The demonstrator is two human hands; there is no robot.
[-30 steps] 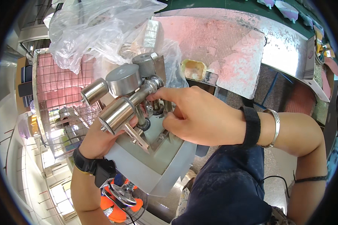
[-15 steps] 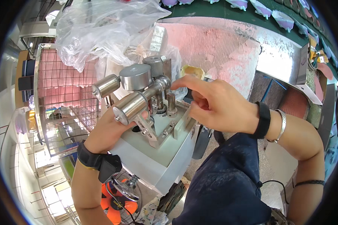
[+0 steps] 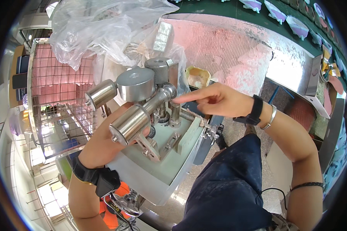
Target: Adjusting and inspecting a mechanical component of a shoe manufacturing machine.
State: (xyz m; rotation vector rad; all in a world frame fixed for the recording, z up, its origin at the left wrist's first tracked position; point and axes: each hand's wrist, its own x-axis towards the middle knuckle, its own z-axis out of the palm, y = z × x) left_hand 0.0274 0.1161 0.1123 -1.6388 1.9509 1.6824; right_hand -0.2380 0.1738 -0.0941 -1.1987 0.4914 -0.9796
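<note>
A machine with a pale green top [image 3: 161, 168] stands in front of me. Above it sit a thick steel disc [image 3: 135, 82], a knurled cylinder [image 3: 155, 70] and two shiny rollers, a front roller [image 3: 130, 124] and a rear-left roller [image 3: 101, 94]. My left hand [image 3: 108, 133] reaches behind the front roller; its fingers are hidden there. My right hand [image 3: 216, 101] stretches its index finger toward the flanged steel shaft [image 3: 168, 91], its tip at or very near it. The other fingers are curled, and I see nothing held in them.
Clear plastic sheeting [image 3: 100, 30] piles up behind the machine, near a pink-stained ribbed board [image 3: 227, 50] and a yellowish dish [image 3: 197, 77]. A wire cage [image 3: 61, 88] stands left. Purple-white pieces [image 3: 297, 27] line the green surface at the far right. An orange fan [image 3: 111, 219] is below.
My right hand has shifted slightly, with its index finger straighter beside the steel shaft. My left hand has moved deeper behind the rollers. The view has shifted a little.
</note>
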